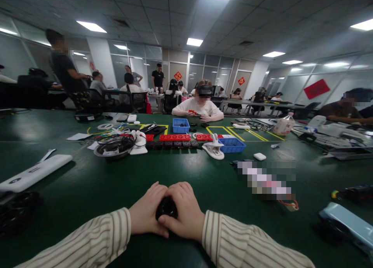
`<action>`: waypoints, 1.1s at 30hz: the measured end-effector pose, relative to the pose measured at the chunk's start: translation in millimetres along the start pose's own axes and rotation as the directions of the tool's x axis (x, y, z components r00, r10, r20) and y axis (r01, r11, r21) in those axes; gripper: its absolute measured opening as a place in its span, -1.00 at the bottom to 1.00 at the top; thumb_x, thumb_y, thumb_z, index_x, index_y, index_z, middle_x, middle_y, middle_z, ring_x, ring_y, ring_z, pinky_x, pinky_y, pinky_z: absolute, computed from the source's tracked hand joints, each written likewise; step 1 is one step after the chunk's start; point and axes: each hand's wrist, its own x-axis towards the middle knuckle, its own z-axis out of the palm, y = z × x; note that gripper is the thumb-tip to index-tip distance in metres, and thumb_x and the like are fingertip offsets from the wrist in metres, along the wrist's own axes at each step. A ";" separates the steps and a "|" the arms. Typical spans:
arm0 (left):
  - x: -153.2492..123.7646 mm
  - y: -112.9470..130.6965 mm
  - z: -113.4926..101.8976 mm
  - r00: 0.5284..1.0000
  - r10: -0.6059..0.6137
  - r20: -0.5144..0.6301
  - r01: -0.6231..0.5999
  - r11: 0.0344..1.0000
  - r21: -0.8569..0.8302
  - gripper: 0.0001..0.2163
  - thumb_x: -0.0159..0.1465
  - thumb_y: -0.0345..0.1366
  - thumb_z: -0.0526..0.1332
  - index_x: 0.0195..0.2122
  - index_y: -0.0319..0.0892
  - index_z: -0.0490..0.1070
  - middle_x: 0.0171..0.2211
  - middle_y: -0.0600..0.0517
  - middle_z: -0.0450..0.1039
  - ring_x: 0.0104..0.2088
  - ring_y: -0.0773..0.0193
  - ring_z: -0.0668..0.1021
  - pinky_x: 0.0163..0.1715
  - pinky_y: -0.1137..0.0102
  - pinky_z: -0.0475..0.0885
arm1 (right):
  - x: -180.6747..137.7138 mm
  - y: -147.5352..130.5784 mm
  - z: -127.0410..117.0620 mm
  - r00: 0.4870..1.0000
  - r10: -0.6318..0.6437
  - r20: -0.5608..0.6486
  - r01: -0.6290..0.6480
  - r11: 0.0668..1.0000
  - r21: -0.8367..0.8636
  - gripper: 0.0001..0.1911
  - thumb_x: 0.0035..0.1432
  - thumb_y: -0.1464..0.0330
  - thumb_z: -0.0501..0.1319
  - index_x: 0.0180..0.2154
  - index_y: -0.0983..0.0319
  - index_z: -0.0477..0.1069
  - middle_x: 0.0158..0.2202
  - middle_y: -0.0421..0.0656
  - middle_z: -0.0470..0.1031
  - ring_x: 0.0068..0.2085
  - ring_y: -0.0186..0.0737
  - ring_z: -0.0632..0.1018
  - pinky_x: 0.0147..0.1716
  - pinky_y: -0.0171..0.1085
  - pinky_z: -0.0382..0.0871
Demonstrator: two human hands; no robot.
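My left hand (147,215) and my right hand (183,211) rest together on the green table (87,190) close to its near edge. Both are curled, and between them they enclose a small round black object (166,208). Only its dark top shows between the thumbs, and I cannot make out what it is. Striped sleeves cover both forearms.
A white power strip (33,174) lies at the left. A black cable bundle (114,146), red and black parts (175,140), a white clamp (214,147) and blue bins (232,145) sit mid-table. A pale blue device (346,221) is at the right. A person (199,107) sits opposite; others work behind.
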 end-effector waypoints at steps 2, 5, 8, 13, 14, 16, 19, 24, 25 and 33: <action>0.3 5.7 -1.2 1.000 -0.022 -0.019 0.022 1.000 0.012 -0.39 -0.19 0.03 0.31 -0.17 -0.18 0.22 -0.19 -0.05 0.33 -0.11 0.01 0.37 0.11 -0.09 -0.11 | -0.4 1.9 3.7 0.998 0.070 -0.007 -0.070 0.996 -0.047 -0.52 -0.02 -0.06 0.01 -0.37 0.25 0.24 -0.37 -0.12 0.32 -0.29 -0.17 0.30 -0.22 -0.14 0.15; 1.2 12.7 -3.5 0.998 -0.051 -0.025 0.051 0.999 0.019 -0.49 -0.17 -0.01 0.32 -0.25 -0.17 0.27 -0.27 -0.01 0.35 -0.19 0.08 0.40 0.11 -0.06 -0.07 | -0.6 3.2 6.0 0.995 0.093 0.025 -0.090 0.991 -0.098 -0.55 -0.04 -0.05 0.07 -0.42 0.24 0.24 -0.41 -0.16 0.30 -0.31 -0.20 0.29 -0.23 -0.15 0.14; 2.6 11.8 -4.9 0.998 -0.056 -0.023 0.056 0.998 0.000 -0.61 -0.15 -0.18 0.33 -0.29 -0.16 0.31 -0.30 0.04 0.36 -0.21 0.14 0.41 0.13 0.02 -0.07 | -0.6 2.8 4.1 0.995 0.073 0.074 -0.067 0.995 -0.080 -0.69 -0.05 0.12 0.14 -0.38 0.24 0.27 -0.39 -0.17 0.31 -0.30 -0.21 0.29 -0.22 -0.17 0.15; 4.5 -1.6 -3.8 0.996 0.048 0.070 -0.040 0.993 -0.115 -0.67 -0.13 -0.34 0.27 -0.28 -0.14 0.34 -0.26 0.06 0.36 -0.19 0.15 0.39 0.01 0.21 0.20 | 0.3 1.4 -1.0 0.986 -0.132 0.100 0.124 0.989 0.078 -0.76 -0.13 0.39 0.06 -0.31 0.23 0.29 -0.29 -0.15 0.41 -0.24 -0.22 0.33 -0.21 -0.19 0.16; 4.5 -3.8 -3.2 0.994 0.074 0.081 -0.063 0.989 -0.131 -0.69 -0.12 -0.35 0.26 -0.28 -0.14 0.34 -0.25 0.06 0.35 -0.17 0.15 0.38 -0.02 0.24 0.23 | 0.7 1.1 -1.8 0.978 -0.183 0.096 0.172 0.979 0.105 -0.75 -0.14 0.41 0.04 -0.31 0.23 0.29 -0.28 -0.16 0.43 -0.23 -0.22 0.34 -0.20 -0.19 0.16; 4.3 -6.4 -2.1 0.990 0.112 0.083 -0.100 0.985 -0.138 -0.66 -0.11 -0.35 0.27 -0.25 -0.14 0.34 -0.22 0.05 0.35 -0.14 0.12 0.37 -0.01 0.25 0.21 | 1.6 0.0 -3.6 0.962 -0.258 0.088 0.244 0.960 0.138 -0.75 -0.13 0.44 0.00 -0.32 0.21 0.29 -0.28 -0.18 0.45 -0.20 -0.22 0.36 -0.17 -0.18 0.16; 3.4 -6.6 -1.5 0.992 0.108 0.064 -0.100 0.988 -0.116 -0.49 -0.13 -0.23 0.32 -0.11 -0.14 0.27 -0.13 0.01 0.31 -0.09 0.08 0.34 0.03 0.20 0.17 | 1.8 -1.9 -5.8 0.960 -0.270 0.079 0.256 0.954 0.154 -0.74 -0.04 0.38 0.00 -0.23 0.22 0.28 -0.24 -0.15 0.45 -0.15 -0.21 0.36 -0.10 -0.16 0.14; 1.8 -1.1 -3.3 0.999 0.001 0.032 -0.001 1.000 -0.005 -0.38 -0.18 0.02 0.32 -0.13 -0.20 0.25 -0.16 -0.06 0.30 -0.13 0.02 0.35 0.06 0.00 0.07 | -1.7 -2.2 -2.6 0.996 -0.076 0.040 0.074 0.996 0.053 -0.54 0.05 0.08 0.00 -0.14 0.29 0.24 -0.18 -0.04 0.36 -0.17 -0.12 0.33 -0.13 -0.10 0.15; 1.6 0.9 -3.7 0.999 -0.019 0.029 0.018 1.000 0.015 -0.38 -0.19 0.03 0.32 -0.15 -0.21 0.25 -0.18 -0.06 0.31 -0.14 0.02 0.36 0.06 -0.03 0.02 | -2.5 -1.6 -0.9 0.999 -0.025 0.029 0.025 0.999 0.023 -0.51 0.04 0.04 -0.01 -0.17 0.29 0.25 -0.21 -0.04 0.36 -0.19 -0.12 0.32 -0.15 -0.10 0.15; 3.3 6.7 -3.1 1.000 -0.007 -0.026 0.006 0.999 -0.049 -0.67 -0.13 -0.27 0.32 -0.31 -0.19 0.34 -0.34 0.05 0.35 -0.26 0.17 0.39 0.00 0.16 0.16 | -3.6 0.5 3.1 0.991 0.087 0.105 -0.075 0.991 -0.111 -0.70 -0.05 0.16 0.17 -0.32 0.23 0.31 -0.35 -0.16 0.33 -0.26 -0.20 0.30 -0.19 -0.17 0.13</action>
